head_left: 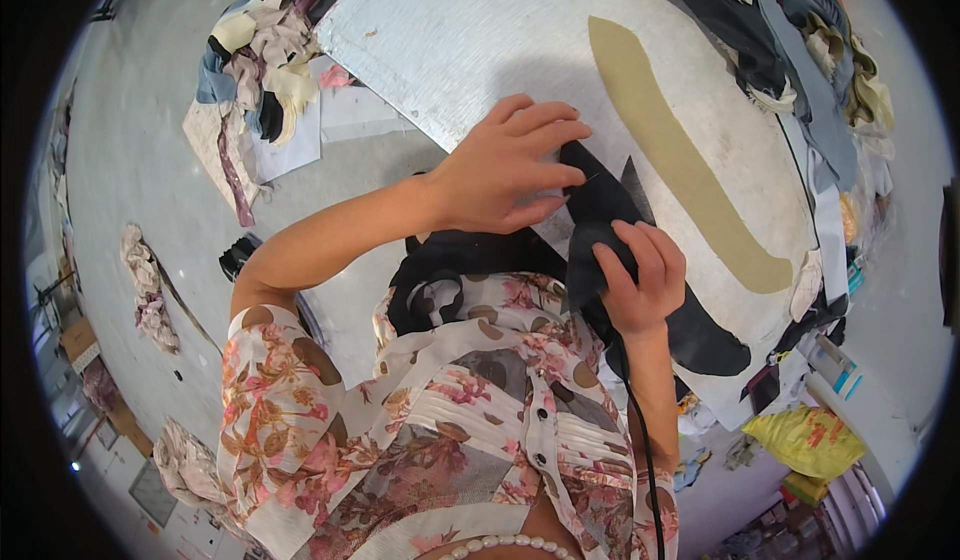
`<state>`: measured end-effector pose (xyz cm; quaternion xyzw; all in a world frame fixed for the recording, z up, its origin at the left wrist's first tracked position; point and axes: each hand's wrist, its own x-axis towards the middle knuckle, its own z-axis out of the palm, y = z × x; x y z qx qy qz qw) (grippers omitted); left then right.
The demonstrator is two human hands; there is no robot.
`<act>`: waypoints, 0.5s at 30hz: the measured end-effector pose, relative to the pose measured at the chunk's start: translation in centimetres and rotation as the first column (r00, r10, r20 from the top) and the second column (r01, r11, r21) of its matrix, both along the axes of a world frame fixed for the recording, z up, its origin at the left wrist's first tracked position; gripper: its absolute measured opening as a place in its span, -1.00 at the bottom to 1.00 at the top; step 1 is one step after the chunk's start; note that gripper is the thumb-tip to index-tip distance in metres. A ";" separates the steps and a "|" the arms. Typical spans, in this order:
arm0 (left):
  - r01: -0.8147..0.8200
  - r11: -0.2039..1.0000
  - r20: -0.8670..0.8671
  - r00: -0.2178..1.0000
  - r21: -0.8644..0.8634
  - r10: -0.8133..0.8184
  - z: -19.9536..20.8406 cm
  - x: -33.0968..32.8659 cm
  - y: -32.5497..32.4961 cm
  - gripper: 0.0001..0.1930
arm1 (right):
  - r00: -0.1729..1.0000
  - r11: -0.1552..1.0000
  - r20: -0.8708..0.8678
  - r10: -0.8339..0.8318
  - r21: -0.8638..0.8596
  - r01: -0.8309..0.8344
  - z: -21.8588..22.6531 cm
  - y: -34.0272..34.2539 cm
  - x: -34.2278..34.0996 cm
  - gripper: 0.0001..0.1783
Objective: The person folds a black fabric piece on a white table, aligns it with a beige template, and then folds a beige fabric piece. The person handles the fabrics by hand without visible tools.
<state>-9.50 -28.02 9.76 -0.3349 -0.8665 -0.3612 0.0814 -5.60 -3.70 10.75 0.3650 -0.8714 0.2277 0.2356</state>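
A yellow bag (805, 442) with red marks sits to the right of the right grip and nearer the wearer; what it holds cannot be made out. Far off to the left of the left grip is a brown box (80, 340), its inside hidden.

The left hand (492, 172) reaches in from the left, elbow bent, palm down, fingers spread and apart, fingertips at the upper end of a long black strip (708, 340). The right hand (643, 285) comes up from below, wrist raised, thumb and fingers clamped on a black flap (588, 268). The strip runs beneath both grips and down to the right.

Beyond the right grip, a curved tan piece (690, 170) lies flat on the pale metal desk (450, 35). Scraps (265, 55) are heaped beyond the left grip, to its left.
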 end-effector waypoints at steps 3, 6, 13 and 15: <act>0.003 0.993 -0.104 0.994 -0.118 -0.015 -1.2 0.1 0.3 -0.76 | 0.999 0.999 -0.008 -0.034 0.011 0.034 0.1 0.6 1.1 -0.76; -0.017 0.994 -0.110 0.994 -0.109 0.005 -1.3 -0.1 0.4 -0.76 | 1.000 1.000 0.018 -0.013 0.027 0.012 -0.1 1.4 1.8 -0.74; -0.003 0.999 -0.086 0.996 -0.054 -0.002 -0.3 -2.2 3.9 -0.76 | 0.998 0.999 0.060 0.025 0.018 -0.026 -0.5 1.9 2.8 -0.75; 0.012 0.998 -0.121 0.992 -0.066 -0.020 -0.8 -3.2 5.9 -0.77 | 0.998 0.999 0.056 0.039 0.011 -0.040 -0.5 1.9 2.7 -0.75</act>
